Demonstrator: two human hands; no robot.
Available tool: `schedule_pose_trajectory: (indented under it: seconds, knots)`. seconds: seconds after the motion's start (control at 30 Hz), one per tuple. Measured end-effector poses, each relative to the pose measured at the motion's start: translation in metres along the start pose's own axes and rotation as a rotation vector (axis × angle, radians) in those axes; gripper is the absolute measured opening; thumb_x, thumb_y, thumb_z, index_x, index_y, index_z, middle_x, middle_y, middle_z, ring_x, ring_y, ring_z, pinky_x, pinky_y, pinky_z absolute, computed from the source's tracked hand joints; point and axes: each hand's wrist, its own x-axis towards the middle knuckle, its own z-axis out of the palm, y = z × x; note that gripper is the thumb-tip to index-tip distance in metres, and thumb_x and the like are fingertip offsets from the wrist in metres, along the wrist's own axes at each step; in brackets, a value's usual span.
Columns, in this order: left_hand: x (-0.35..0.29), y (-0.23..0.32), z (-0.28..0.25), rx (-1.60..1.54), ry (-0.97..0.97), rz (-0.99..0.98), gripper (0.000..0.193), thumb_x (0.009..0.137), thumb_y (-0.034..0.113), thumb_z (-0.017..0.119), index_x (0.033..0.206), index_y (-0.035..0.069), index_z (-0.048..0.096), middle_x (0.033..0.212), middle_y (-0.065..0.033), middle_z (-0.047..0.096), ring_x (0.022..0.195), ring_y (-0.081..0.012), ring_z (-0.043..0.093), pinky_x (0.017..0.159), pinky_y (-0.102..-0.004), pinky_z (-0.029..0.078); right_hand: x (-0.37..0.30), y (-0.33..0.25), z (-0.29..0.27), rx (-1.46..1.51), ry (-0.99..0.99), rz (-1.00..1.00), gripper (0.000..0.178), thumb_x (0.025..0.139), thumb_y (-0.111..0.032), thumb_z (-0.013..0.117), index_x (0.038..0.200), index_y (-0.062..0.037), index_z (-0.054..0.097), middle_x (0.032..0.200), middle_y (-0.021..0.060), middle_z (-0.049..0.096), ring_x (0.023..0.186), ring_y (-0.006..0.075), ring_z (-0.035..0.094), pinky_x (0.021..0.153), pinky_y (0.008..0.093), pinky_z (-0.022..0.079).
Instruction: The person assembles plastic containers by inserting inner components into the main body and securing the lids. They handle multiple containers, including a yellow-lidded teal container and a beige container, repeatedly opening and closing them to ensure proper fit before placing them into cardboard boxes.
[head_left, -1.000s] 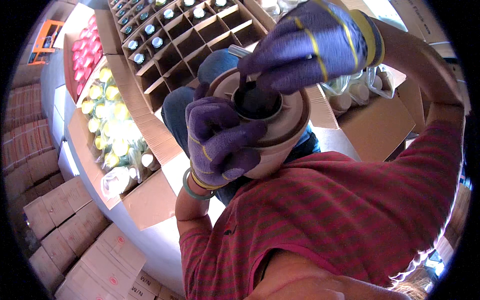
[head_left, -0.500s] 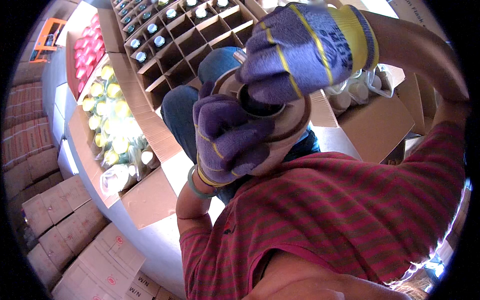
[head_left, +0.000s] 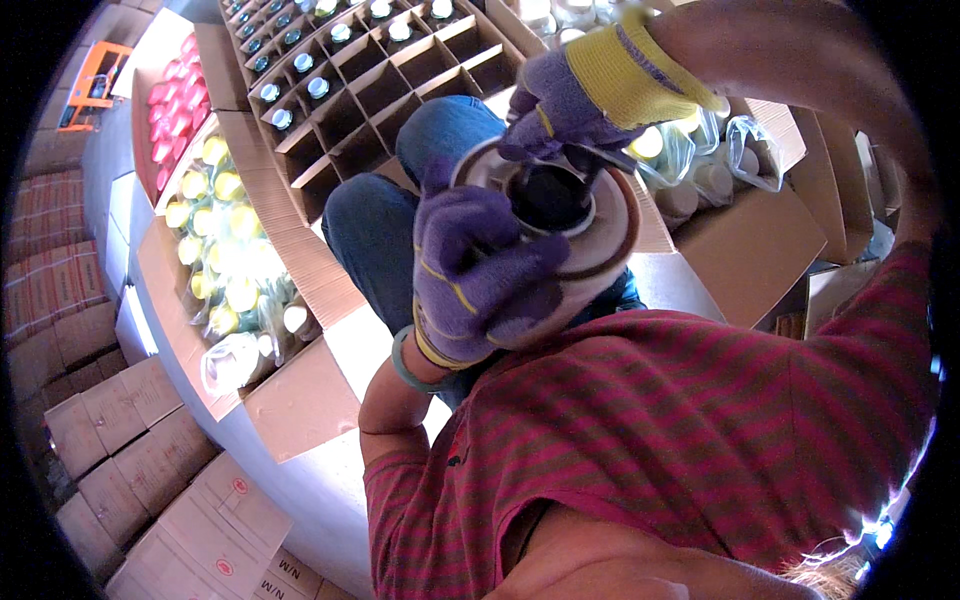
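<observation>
Both my hands wear purple knit gloves with yellow cuffs. My left hand (head_left: 480, 265) is closed around the near left side of a round whitish object (head_left: 612, 225) with a brown ring and a pale-rimmed dark opening. I cannot tell exactly what kind of thing it is. It rests over my lap, close to my striped shirt. My right hand (head_left: 555, 110) is at the far edge of the opening, wrist bent, fingers curled downward. Something dark and thin shows by its fingertips, too unclear to name.
A divided cardboard box (head_left: 400, 75) ahead holds several capped bottles. At left stand a box of yellow-capped bottles (head_left: 225, 235) in plastic and one of pink items (head_left: 178, 100). An open carton (head_left: 745, 240) with bagged bottles sits right. Stacked cartons (head_left: 190, 520) line the lower left.
My right hand has drawn away from over the opening and turned, so the dark opening shows. My left hand and the round object have shifted slightly right.
</observation>
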Motion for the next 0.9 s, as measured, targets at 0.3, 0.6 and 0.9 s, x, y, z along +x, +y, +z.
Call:
schedule_pose_trajectory:
  seconds: [0.3,0.6,0.9]
  knots:
    - [-0.004,-0.017,-0.014,-0.067,0.056,0.033,0.033,0.059,0.03,0.076,0.09,0.019,0.075,0.091,-0.0015,0.049,0.09,-0.0234,0.051,0.104,-0.0522,0.032,-0.032,0.004,-0.024,-1.221,0.397,-1.345,0.025,0.087,-0.029,0.062,0.093,-0.0047,0.059,0.086,0.0084,0.058,0.076,0.021,0.062,0.065,0.0316,0.051]
    - [-0.008,-0.016,-0.018,-0.163,0.032,0.028,0.033,0.059,0.033,0.077,0.089,0.019,0.075,0.09,-0.0003,0.049,0.093,-0.0241,0.053,0.106,-0.0547,0.03,-0.023,0.004,-0.012,-1.303,0.362,-1.423,0.023,0.085,-0.027,0.06,0.092,-0.0052,0.058,0.088,0.0074,0.055,0.076,0.0231,0.062,0.064,0.0328,0.052]
    - [0.005,-0.011,-0.002,-0.125,-0.014,-0.102,0.033,0.059,0.021,0.079,0.092,0.018,0.075,0.094,-0.0037,0.052,0.092,-0.0248,0.054,0.099,-0.0494,0.037,-0.004,-0.017,0.003,-0.396,0.099,-0.011,0.04,0.091,-0.037,0.062,0.102,0.0011,0.066,0.084,0.0134,0.068,0.074,0.0178,0.067,0.062,0.0298,0.054]
